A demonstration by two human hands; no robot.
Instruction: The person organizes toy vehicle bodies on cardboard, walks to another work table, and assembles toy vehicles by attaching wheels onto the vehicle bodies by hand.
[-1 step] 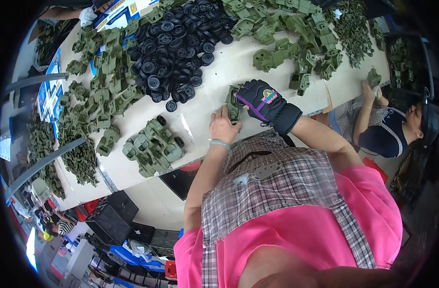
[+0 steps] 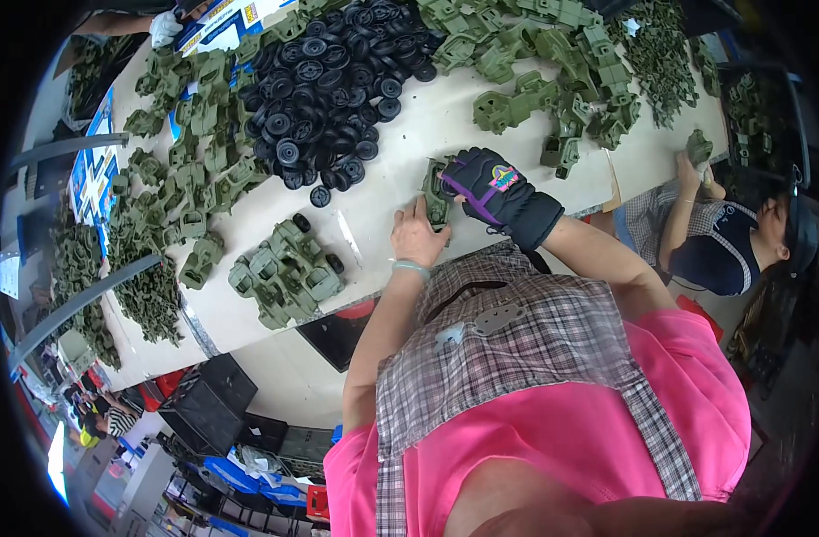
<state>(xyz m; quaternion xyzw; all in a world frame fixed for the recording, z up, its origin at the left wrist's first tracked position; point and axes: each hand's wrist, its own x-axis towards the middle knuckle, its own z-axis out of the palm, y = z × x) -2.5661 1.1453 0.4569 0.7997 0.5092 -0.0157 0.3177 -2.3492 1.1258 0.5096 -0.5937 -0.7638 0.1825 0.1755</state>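
A green plastic toy vehicle part [image 2: 435, 204] lies on the table in front of me, between my two hands. My bare left hand [image 2: 418, 236] grips its near left side, thumb and fingers closed against it. From the right, my right hand [image 2: 484, 190], in a black and purple glove, is closed on its far end; the glove hides some of the part and the fingertips. To the left stand several green toy vehicle bodies [image 2: 287, 273] close together, with black wheels [image 2: 301, 223] on some. A large heap of black toy wheels [image 2: 324, 94] lies beyond my hands.
More green vehicle parts [image 2: 195, 152] cover the table's left, others [image 2: 517, 103] the far right. Piles of small green pieces [image 2: 145, 300] lie at both ends. Grey curved bars [image 2: 87, 313] cross at left. A co-worker [image 2: 714, 242] sits at right; another person's gloved hand [image 2: 165, 29] shows far left.
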